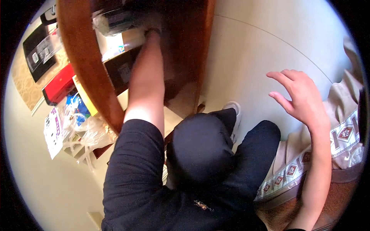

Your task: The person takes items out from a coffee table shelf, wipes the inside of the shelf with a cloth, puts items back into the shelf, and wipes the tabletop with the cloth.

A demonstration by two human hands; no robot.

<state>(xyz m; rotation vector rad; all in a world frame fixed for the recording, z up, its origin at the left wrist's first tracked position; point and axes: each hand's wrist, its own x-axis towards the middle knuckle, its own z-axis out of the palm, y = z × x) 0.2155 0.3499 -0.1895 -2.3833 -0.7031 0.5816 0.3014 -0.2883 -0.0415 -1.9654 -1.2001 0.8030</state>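
My left forearm (pixel 148 73) reaches into a dark reddish-brown wooden cabinet (pixel 185 50). Around the wrist is something dark, and the hand beyond it is too blurred and shadowed to make out, so its hold cannot be told. Near it inside lie clear plastic-wrapped items (pixel 110 24) and a pale sheet or box with a small blue mark (pixel 121 48). On the right, my right hand (pixel 298 92) hovers over the pale floor with its fingers apart, holding nothing.
Left of the curved wooden edge (pixel 83 57) are a black case (pixel 38 54), a red box (pixel 59 82), a yellow item (pixel 85 96) and plastic bags (pixel 96 133). My black-clothed knees are below. A patterned beige cover (pixel 293 169) lies at the right, beside pale floor tiles (pixel 246 50).
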